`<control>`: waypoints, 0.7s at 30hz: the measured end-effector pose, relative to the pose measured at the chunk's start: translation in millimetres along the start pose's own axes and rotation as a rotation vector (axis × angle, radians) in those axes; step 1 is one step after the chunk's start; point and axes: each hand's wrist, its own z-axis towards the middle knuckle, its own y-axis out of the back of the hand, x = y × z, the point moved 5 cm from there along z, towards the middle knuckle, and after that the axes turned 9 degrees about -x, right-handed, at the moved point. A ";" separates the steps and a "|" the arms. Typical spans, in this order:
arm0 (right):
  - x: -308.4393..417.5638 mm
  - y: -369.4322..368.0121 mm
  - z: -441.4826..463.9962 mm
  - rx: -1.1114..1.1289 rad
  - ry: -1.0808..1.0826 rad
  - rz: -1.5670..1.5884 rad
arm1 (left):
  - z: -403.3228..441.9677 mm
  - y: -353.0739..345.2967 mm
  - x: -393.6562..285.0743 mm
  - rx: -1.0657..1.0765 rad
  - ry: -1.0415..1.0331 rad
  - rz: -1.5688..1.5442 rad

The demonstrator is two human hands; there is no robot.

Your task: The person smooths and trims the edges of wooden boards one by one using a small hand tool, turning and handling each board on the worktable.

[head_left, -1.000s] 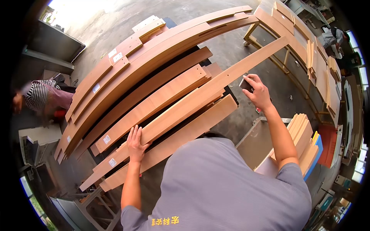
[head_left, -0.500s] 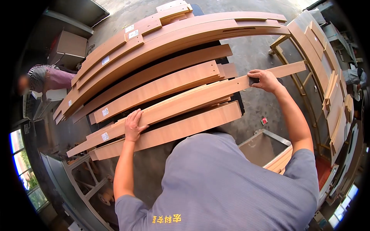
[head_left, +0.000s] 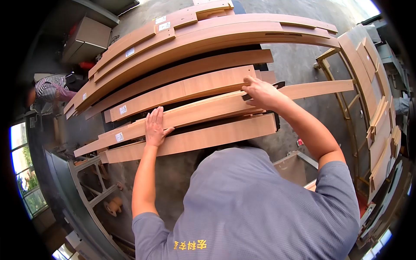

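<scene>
A long wooden plank (head_left: pixel 203 108) with a white label (head_left: pixel 119 137) near its left end lies across the stack in front of me. My left hand (head_left: pixel 156 127) rests on this plank's face, fingers stretched out and thumb apart. Farther right, my right hand (head_left: pixel 262 94) grips a dark flat tool (head_left: pixel 281 85) against the plank's upper side. Both ends of the tool stick out past the hand; its exact kind is hidden by the fingers. Below, a shorter plank (head_left: pixel 208 138) lies nearest my body.
More labelled planks (head_left: pixel 186 86) lie in rows beyond. To the right, a metal frame (head_left: pixel 342 97) carries boards (head_left: pixel 368 82). An open box (head_left: pixel 292 167) stands near my right side, a metal rack (head_left: pixel 89 190) at lower left. Another person (head_left: pixel 52 89) is at far left.
My right hand has slid left along the plank with the dark tool. My left hand stays on the plank near its left part. The whole view has shifted slightly.
</scene>
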 end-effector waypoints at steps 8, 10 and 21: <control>-158.4 55.9 -132.7 -0.339 -0.550 0.252 | 71.1 -20.2 -176.1 0.126 -0.188 -0.176; -154.3 70.3 -144.5 -0.440 -0.534 0.198 | 113.1 -36.0 -266.3 0.088 -0.379 -0.173; -139.4 26.9 -135.6 -0.196 -0.311 0.208 | 102.4 -34.9 -271.8 0.089 -0.472 -0.312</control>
